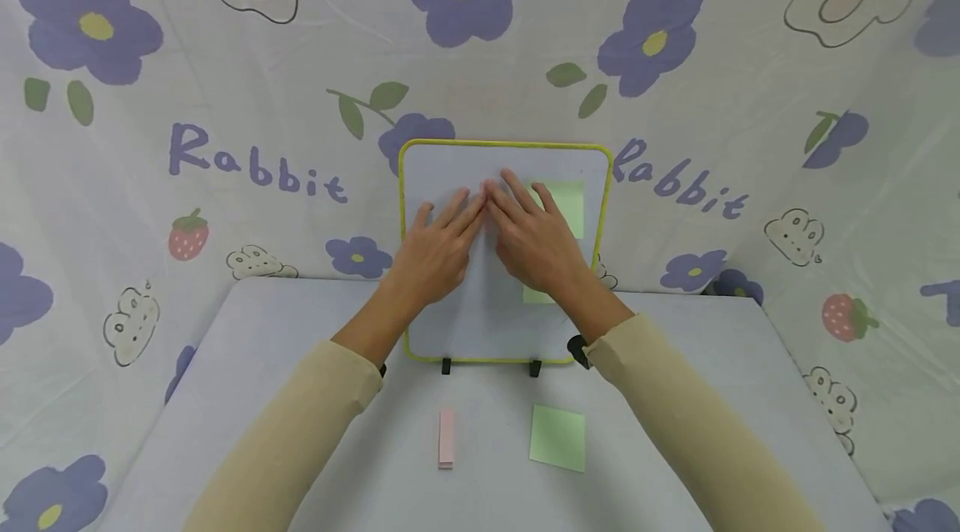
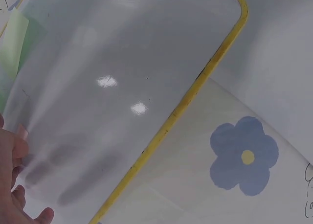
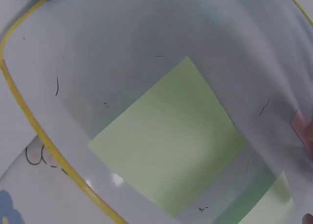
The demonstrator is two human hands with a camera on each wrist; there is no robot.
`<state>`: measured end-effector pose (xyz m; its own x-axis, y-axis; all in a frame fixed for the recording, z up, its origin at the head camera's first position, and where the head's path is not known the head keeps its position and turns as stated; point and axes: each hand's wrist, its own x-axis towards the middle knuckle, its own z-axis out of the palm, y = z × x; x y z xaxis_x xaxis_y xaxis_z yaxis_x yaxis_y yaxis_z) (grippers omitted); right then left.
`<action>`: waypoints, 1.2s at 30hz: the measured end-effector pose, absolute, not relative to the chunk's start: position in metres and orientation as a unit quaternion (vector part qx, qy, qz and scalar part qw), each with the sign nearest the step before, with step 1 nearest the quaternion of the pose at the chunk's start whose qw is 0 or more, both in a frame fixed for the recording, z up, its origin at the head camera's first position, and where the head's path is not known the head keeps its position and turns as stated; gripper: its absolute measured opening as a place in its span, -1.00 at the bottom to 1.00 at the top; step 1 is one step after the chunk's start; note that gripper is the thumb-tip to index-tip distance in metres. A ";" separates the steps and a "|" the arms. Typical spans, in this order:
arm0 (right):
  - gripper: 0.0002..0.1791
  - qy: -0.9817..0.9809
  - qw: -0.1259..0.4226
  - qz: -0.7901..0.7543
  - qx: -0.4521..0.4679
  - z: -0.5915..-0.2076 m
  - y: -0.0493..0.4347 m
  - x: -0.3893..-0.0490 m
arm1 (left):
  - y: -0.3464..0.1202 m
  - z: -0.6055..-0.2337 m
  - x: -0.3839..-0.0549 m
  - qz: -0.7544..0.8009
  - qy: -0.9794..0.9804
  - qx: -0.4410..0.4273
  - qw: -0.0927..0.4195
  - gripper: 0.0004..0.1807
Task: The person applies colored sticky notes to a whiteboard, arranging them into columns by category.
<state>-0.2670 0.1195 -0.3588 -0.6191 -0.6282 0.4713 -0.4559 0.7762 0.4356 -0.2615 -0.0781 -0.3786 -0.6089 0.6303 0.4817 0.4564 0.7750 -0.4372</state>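
Notes (image 1: pixel 567 205) on the whiteboard (image 1: pixel 480 290), at right; before it, paper strips (image 1: pixel 446 436) left of another note (image 1: pixel 557 438).

Two hands (image 1: pixel 437 258) were up, and one board (image 1: pixel 457 161) stood behind them! Green notes (image 1: pixel 557 439)? Three: two on the board by the right hand (image 1: pixel 536 244), one on the bench (image 1: pixel 300 332) below the hands. Pink papers (image 3: pixel 299 123) made two: one where the hands met, one on the bench. Black feet (image 1: pixel 535 368), below the hands: two!

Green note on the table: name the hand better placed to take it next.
Probably the right hand: the green note lies on its side in the head view; the left hand is farther across.
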 end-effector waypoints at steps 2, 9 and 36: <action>-0.35 -0.889 0.311 -0.139 0.306 -0.358 0.120 -0.267 | -0.078 -0.378 -0.261 0.136 -0.889 -0.305 0.313 -0.35; -0.36 -0.890 0.308 -0.133 0.310 -0.357 0.120 -0.265 | -0.078 -0.377 -0.259 0.136 -0.895 -0.305 0.297 -0.35; -0.31 -0.904 0.271 -0.091 0.318 -0.364 0.129 -0.251 | -0.094 -0.382 -0.249 0.086 -0.903 -0.327 0.264 -0.37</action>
<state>-0.2511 0.1291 -0.3638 -0.6502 -0.6245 0.4327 -0.5259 0.7810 0.3368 -0.2491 -0.0943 -0.3815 -0.6465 0.6363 0.4209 0.5457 0.7712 -0.3277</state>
